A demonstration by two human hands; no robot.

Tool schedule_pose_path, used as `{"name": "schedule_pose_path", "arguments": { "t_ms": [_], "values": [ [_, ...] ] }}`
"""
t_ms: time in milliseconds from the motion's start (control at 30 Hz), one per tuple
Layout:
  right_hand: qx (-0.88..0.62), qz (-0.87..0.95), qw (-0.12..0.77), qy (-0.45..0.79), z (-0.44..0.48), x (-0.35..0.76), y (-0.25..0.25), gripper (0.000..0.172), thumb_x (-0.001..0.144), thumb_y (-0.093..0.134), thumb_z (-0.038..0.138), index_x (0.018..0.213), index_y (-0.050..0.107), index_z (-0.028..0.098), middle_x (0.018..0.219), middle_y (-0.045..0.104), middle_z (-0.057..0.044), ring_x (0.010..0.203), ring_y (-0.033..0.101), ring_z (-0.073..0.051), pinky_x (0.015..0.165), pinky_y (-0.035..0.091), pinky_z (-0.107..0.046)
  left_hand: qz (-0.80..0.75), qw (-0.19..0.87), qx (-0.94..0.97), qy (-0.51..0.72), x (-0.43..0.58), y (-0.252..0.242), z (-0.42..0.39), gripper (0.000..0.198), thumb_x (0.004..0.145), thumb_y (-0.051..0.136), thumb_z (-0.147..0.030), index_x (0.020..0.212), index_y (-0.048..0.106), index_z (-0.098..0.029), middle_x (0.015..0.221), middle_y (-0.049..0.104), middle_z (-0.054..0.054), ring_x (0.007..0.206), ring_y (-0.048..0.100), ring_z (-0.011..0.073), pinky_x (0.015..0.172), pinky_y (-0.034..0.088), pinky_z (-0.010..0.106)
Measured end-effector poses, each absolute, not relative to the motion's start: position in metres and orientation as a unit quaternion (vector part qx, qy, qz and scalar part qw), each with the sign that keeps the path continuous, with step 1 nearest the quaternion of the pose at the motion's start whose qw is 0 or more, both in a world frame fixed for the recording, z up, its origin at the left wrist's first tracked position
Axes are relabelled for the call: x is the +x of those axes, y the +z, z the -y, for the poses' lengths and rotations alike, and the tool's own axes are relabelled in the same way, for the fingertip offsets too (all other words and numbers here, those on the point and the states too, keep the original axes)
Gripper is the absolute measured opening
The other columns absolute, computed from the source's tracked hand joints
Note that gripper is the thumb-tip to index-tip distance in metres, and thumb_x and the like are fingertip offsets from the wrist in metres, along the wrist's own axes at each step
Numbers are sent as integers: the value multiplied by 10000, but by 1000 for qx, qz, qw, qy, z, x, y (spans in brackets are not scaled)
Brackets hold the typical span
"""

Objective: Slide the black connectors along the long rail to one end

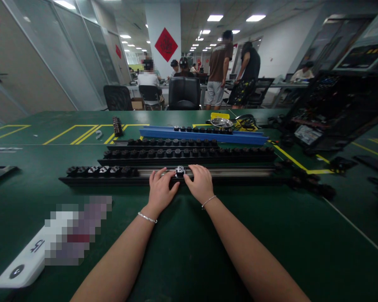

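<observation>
A small black socket-like module (179,170) with a shiny, light-catching top sits on the long black rail (239,181) in front of me. My left hand (161,188) is at the module's left side, its fingertips against that side and the thumb lower, by the rail's front edge. From the other side, my right hand (200,182) brings its thumb and curled fingers to the module's right edge. The module is between the two hands. A row of similar modules (103,170) fills the rail's left end. Bare metallic channel shows on both sides of my hands.
Behind stand more black rails (189,159) with modules and a blue rail (204,135). A metal dish (221,122) lies farther back. At right are an opened computer case (327,109) and loose black parts (311,183); a white device (25,260) lies front left. People are beyond the table.
</observation>
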State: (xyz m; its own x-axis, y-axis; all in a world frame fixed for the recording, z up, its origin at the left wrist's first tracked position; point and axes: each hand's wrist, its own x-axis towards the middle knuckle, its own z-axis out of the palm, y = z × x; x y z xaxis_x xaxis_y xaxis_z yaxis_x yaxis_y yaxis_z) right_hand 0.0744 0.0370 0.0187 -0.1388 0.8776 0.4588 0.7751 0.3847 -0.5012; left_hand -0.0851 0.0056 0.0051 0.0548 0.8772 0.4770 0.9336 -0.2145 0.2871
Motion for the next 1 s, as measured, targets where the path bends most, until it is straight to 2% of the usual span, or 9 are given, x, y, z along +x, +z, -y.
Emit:
{"name": "schedule_pose_path", "arguments": {
  "t_ms": [167,533,667,1000],
  "values": [
    [-562,743,356,77,-36,71,21,342,816,521,347,1109,611,197,1176,628,-81,1104,517,-248,975,335,-407,618,45,-729,-292,-85,5,-6,350,811,542,-361,1141,582,-253,1156,659,52,1273,413,252,1112,177,478],
    [-608,705,357,76,-34,55,22,356,777,584,417,1072,618,222,1184,619,-79,1126,485,-271,1028,228,-480,620,36,-732,-280,-82,5,-5,311,789,548,-327,1093,574,-268,1214,631,31,1283,395,255,1129,97,510],
    [-622,687,369,74,-35,49,21,306,780,582,399,1030,634,230,1170,625,-81,1120,482,-273,1031,204,-493,615,33,-736,-281,-81,5,-5,329,778,554,-310,1105,566,-271,1206,635,27,1283,390,260,1126,80,532],
    [-638,671,374,58,-37,49,18,274,798,542,352,1001,643,198,1122,647,-85,1092,494,-238,1035,207,-436,609,42,-739,-285,-82,3,-5,318,786,555,-305,1102,552,-271,1199,634,18,1287,384,261,1124,76,553]
  ]
}}
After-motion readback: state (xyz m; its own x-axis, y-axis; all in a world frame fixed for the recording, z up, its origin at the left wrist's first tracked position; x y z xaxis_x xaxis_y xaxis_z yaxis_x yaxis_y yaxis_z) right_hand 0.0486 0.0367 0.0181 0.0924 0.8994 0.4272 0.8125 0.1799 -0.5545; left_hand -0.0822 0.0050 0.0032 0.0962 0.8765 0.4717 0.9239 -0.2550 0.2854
